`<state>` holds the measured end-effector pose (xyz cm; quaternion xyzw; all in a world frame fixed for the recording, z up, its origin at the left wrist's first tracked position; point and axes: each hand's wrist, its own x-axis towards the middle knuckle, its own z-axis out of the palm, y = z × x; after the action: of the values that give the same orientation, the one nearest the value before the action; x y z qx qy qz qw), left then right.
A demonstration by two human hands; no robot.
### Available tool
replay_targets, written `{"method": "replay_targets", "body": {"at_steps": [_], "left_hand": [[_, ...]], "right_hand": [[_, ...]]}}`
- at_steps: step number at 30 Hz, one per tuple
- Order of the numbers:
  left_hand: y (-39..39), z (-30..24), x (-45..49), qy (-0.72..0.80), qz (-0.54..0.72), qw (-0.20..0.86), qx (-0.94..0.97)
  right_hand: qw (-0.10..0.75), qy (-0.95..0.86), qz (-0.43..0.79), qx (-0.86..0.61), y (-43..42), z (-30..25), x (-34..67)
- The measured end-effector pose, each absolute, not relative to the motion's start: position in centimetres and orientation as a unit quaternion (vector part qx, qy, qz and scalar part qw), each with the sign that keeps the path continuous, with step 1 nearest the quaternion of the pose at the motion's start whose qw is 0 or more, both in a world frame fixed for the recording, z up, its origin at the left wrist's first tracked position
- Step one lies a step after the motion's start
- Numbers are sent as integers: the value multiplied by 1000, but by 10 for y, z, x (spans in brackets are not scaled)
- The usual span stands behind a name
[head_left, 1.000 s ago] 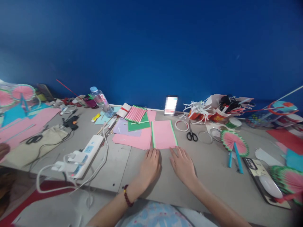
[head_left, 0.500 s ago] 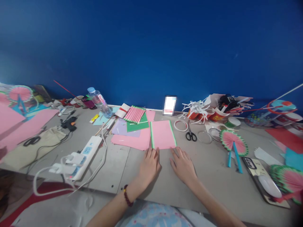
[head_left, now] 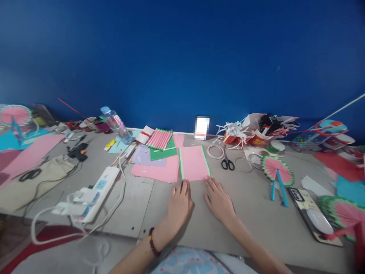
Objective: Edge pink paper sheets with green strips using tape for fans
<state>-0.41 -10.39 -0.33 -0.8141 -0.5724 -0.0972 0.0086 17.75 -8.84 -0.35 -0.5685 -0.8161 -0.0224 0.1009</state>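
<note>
A pink sheet of paper [head_left: 195,163] lies flat in front of me, with green strips along its left and right edges. My left hand [head_left: 180,201] rests by its near left corner, fingers stretched forward and fingertips at the edge. At the near right corner, my right hand [head_left: 219,198] lies palm down with fingers slightly spread, fingertips touching or just beside the sheet. Neither hand grips anything. Left of the sheet are more pink papers [head_left: 155,173], a green sheet [head_left: 164,153] and a pleated pink paper [head_left: 160,139] with green edges.
Scissors [head_left: 227,163] and a tape roll [head_left: 215,151] lie right of the sheet. A pink paper fan [head_left: 278,169] and a phone [head_left: 302,203] under a white mouse are farther right. A power strip [head_left: 99,194] with cables lies left; a bottle [head_left: 118,123] leans behind.
The view has turned slightly to the right, so the table things appear shifted left. Both hands stay at the sheet's near edge, with barely any movement.
</note>
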Motion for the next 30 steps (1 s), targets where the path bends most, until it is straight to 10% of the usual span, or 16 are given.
{"method": "replay_targets", "body": {"at_steps": [30], "left_hand": [[-44, 20, -60, -552, -261, -247, -752]], "right_hand": [[205, -860, 112, -454, -130, 11, 156]]}}
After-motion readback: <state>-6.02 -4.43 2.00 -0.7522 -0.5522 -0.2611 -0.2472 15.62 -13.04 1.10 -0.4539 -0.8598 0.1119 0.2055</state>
